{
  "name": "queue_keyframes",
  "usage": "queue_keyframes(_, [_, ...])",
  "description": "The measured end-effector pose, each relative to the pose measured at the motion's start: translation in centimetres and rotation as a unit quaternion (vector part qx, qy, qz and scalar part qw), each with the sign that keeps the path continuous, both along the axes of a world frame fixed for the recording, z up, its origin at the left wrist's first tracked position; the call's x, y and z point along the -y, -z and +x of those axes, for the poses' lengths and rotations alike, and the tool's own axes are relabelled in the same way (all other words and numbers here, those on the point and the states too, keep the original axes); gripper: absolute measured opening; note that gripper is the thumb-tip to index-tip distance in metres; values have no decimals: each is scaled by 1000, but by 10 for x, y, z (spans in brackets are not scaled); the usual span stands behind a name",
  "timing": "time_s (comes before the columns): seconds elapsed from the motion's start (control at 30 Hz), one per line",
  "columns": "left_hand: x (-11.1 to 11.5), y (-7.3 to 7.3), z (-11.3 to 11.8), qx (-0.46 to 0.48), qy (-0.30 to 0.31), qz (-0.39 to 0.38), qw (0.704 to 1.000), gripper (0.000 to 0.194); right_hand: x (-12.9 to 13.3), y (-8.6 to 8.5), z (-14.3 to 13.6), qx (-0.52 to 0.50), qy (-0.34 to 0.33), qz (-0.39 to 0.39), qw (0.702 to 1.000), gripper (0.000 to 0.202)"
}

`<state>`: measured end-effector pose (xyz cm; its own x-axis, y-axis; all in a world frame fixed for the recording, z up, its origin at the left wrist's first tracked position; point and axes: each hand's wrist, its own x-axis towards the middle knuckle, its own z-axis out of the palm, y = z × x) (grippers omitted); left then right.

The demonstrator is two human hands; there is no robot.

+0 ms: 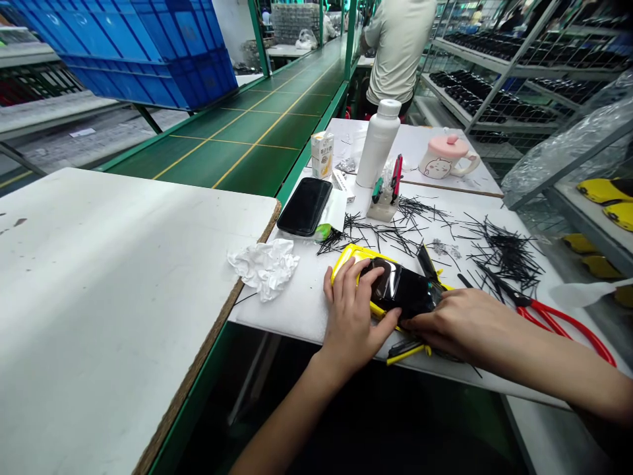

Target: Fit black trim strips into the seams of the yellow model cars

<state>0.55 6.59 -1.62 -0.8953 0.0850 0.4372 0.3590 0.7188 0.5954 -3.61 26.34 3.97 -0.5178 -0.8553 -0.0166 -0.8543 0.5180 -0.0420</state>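
A toy-car-like body, glossy black on top with yellow edges, lies near the front edge of the white table. My left hand is wrapped over its left end, fingers on the yellow and black top and thumb at the near side. At the right end is my right hand, its fingers bent together against the near side; what they pinch is hidden. Yellow and black parts stick out below, at the table edge. Red-handled scissors lie beside my right forearm, their blades near black strips.
Crumpled paper, a phone, a small box, a white bottle, a tool holder and a lidded mug stand around. Beyond are a green conveyor, blue crates and a person.
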Motion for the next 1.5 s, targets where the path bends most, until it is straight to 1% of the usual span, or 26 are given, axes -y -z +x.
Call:
queue_keyframes(0.27, [-1, 0, 1, 6, 0, 2, 1000, 54, 4, -5, -1, 19, 19, 47, 999, 16])
queue_keyframes(0.4, [0, 0, 1, 10, 2, 12, 1000, 52, 10, -8, -2, 37, 38, 95, 994, 20])
queue_keyframes(0.5, [2, 0, 2, 7, 13, 31, 999, 52, 16, -13, -1, 73, 61, 130, 987, 23])
queue_keyframes(0.57, [5, -3, 4, 0, 19, 56, 998, 45, 16, -19, -2, 111, 73, 125, 983, 26])
queue_keyframes(0.63, [9, -8, 6, -12, 33, 80, 996, 33, 13, -25, -6, 183, 77, 74, 977, 28])
queue_keyframes(0.67, [10, -12, 7, -16, 51, 90, 995, 28, 10, -28, -9, 240, 78, 40, 967, 27])
queue_keyframes(0.7, [11, -16, 8, -16, 74, 98, 992, 25, 6, -30, -13, 310, 81, 9, 947, 26])
queue_keyframes(0.73, [12, -20, 9, -11, 101, 106, 989, 23, 2, -31, -17, 385, 89, -18, 918, 25])
queue_keyframes(0.8, [11, -28, 10, 16, 152, 120, 981, 23, -6, -30, -25, 519, 117, -66, 844, 32])
queue_keyframes(0.83, [10, -31, 10, 33, 168, 125, 977, 23, -9, -28, -27, 563, 131, -92, 810, 39])
queue_keyframes(0.87, [8, -34, 9, 49, 179, 129, 974, 25, -12, -25, -28, 589, 147, -125, 785, 42])
queue_keyframes(0.9, [6, -35, 9, 61, 185, 132, 972, 26, -13, -23, -28, 602, 158, -158, 767, 41])
queue_keyframes(0.97, [3, -36, 7, 74, 187, 139, 970, 27, -14, -18, -26, 607, 175, -210, 746, 35])
queue_keyframes(1.03, [1, -36, 5, 80, 181, 152, 969, 26, -14, -15, -23, 612, 188, -238, 730, 30])
queue_keyframes(1.1, [1, -35, 3, 84, 172, 161, 968, 21, -15, -13, -22, 622, 193, -252, 716, 29])
queue_keyframes(1.2, [1, -35, 1, 89, 161, 160, 970, 11, -16, -10, -23, 626, 187, -269, 708, 27])
queue_keyframes(1.3, [0, -36, 1, 92, 156, 157, 971, 12, -15, -8, -23, 611, 173, -282, 719, 28])
queue_keyframes(1.37, [0, -36, 0, 98, 159, 157, 970, 15, -12, -10, -18, 596, 172, -291, 728, 32])
queue_keyframes(1.43, [0, -35, -1, 104, 165, 159, 968, 18, -11, -15, -9, 573, 179, -300, 741, 36])
queue_keyframes(1.47, [0, -35, -2, 107, 167, 162, 967, 19, -13, -17, -4, 550, 185, -305, 755, 37])
queue_keyframes(1.5, [1, -34, -2, 113, 168, 165, 965, 20, -18, -19, 1, 513, 198, -307, 777, 38])
